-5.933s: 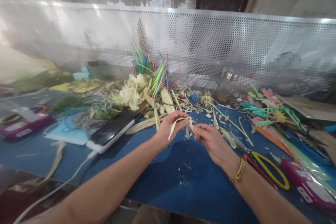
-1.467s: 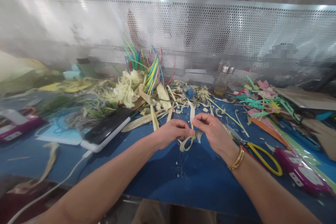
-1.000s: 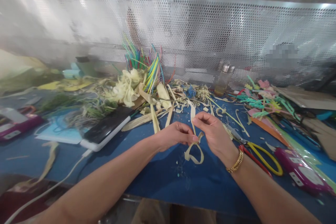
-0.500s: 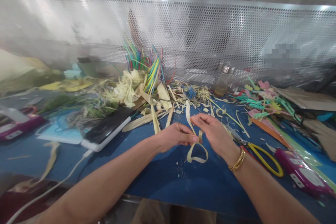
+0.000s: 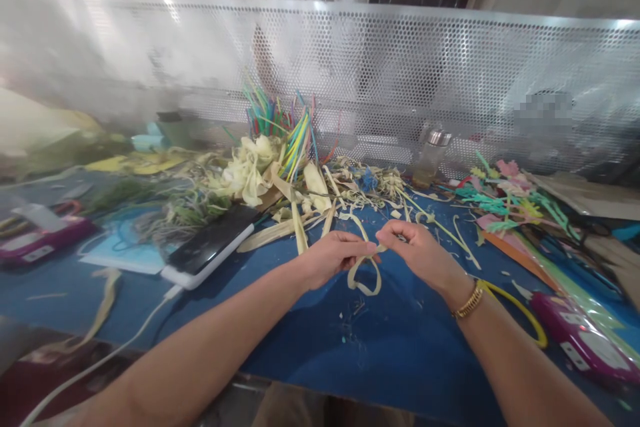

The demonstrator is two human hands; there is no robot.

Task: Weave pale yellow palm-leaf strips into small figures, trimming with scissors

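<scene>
Between both hands is a thin, pale strip of dried husk [image 5: 371,291], bent into a loop that hangs under the fingers. My left hand [image 5: 336,259] pinches it where the loop crosses, thumb on top. My right hand [image 5: 411,245], with a gold bracelet [image 5: 469,300] at the wrist, pinches the strip just to the right. One end of the strip rises behind the fingers toward the pile. Yellow-handled scissors [image 5: 520,310] lie partly hidden under my right wrist.
Husk scraps [image 5: 315,183] and coloured stems [image 5: 295,137] pile up at the back. A phone [image 5: 213,240] on a white power bank lies left. Purple devices [image 5: 583,340] lie at both sides. A glass bottle [image 5: 430,157] stands before the perforated metal panel [image 5: 400,60].
My right hand has moved right and slightly down, drawing the strip sideways. The hanging loop is smaller and has shifted left. My right forearm now covers more of the scissors.
</scene>
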